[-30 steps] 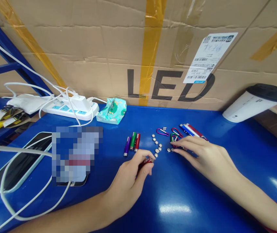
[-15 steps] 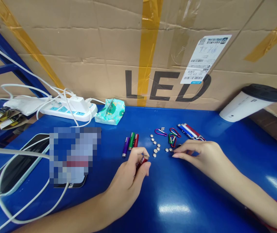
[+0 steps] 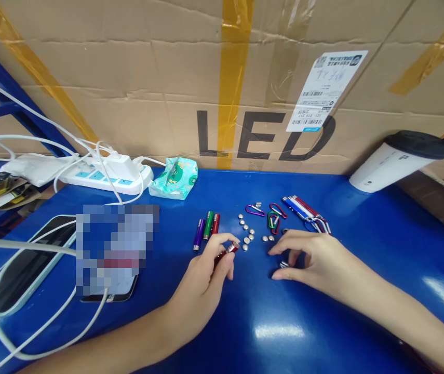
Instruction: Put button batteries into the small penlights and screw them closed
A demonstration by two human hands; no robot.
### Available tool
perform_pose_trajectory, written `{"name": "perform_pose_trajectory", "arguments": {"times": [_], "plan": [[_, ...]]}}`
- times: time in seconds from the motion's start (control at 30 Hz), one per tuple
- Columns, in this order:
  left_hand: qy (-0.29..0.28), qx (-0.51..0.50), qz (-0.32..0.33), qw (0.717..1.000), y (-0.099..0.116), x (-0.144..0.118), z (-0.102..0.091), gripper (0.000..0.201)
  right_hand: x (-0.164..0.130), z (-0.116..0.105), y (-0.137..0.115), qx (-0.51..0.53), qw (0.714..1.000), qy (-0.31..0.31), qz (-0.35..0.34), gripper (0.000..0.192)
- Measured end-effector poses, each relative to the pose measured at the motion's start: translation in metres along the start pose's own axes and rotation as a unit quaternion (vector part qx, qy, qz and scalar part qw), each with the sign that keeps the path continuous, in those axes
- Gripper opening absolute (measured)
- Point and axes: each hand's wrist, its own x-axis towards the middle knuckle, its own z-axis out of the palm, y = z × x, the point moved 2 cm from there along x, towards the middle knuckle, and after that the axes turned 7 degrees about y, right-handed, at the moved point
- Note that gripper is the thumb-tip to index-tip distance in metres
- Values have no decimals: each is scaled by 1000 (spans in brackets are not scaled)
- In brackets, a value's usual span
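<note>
My left hand [image 3: 206, 272] grips a small red tube [image 3: 227, 250], a mini flashlight body, just above the blue tabletop [image 3: 245, 322]. My right hand [image 3: 311, 259] rests on the table with thumb and fingers pinched on a small silver piece [image 3: 283, 264]. Between and behind the hands lie several button cells [image 3: 247, 231]. Purple, green and red tubes [image 3: 206, 228] lie side by side to the left of the cells. Coloured carabiner clips [image 3: 270, 215] and assembled mini flashlights [image 3: 307, 212] lie behind my right hand.
A large cardboard box marked LED [image 3: 245, 88] walls off the back. A power strip with white cables [image 3: 108, 174], a tissue pack [image 3: 173, 179], a phone [image 3: 19, 265] and a blurred item [image 3: 115, 249] lie left. A white cup with black lid [image 3: 397, 161] lies tipped at right.
My right hand drew back from the clips toward me, dragging a small silver piece along. My left hand turned the red tube slightly and stayed in place.
</note>
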Motion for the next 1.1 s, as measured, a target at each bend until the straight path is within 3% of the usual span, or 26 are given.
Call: {"name": "perform_pose_trajectory", "arguments": {"times": [0.27,0.57,1.1], "plan": [[11,-32,-16,999,2,-2,-1,20,2,6,-9,20,996,37,-73,22],[8,-131,-90,987,7,1,-5,23,-2,20,6,-3,988,94,-118,21],[4,-175,-80,981,7,-2,-5,17,2,14,1,-95,986,95,-96,37]]}}
